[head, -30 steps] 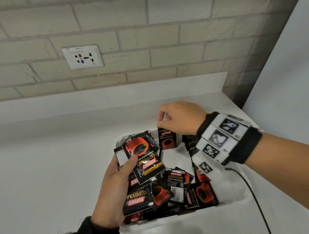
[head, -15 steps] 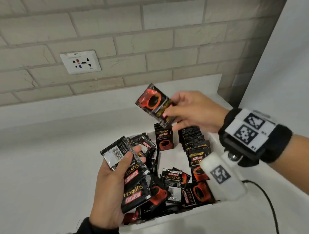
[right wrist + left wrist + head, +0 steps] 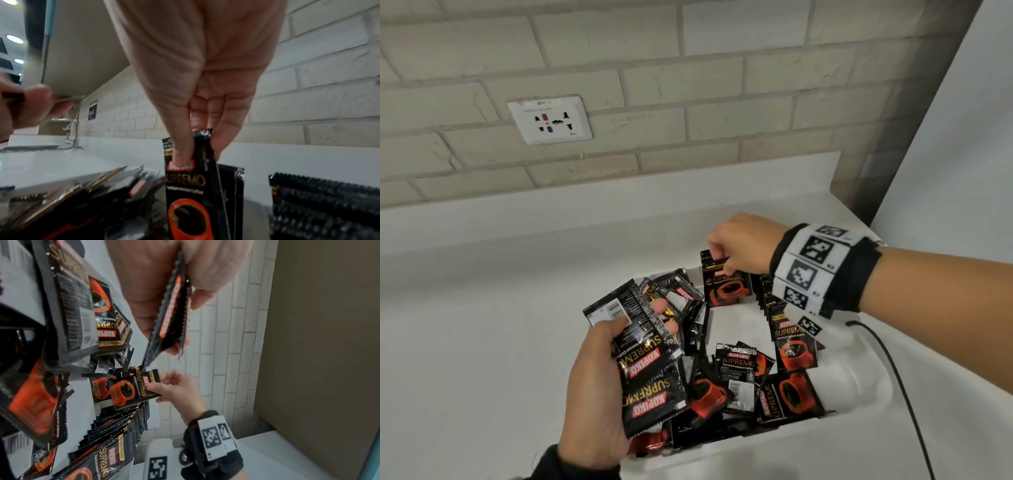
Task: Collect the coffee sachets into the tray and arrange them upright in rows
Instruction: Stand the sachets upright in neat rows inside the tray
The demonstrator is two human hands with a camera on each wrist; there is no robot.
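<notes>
White tray [image 3: 859, 407] held loose sachets [image 3: 739, 380] near/left, an upright row [image 3: 774, 308] at right. Right hand [image 3: 743, 245] pinched one upright sachet [image 3: 726, 287] by its top at tray's far end. Left hand [image 3: 592, 394] gripped a fanned stack [image 3: 643, 356], approx. 3. Bare tray floor in centre.

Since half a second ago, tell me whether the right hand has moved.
Yes. The right hand dropped from level with the counter's backsplash to the tray, setting its sachet upright.
</notes>
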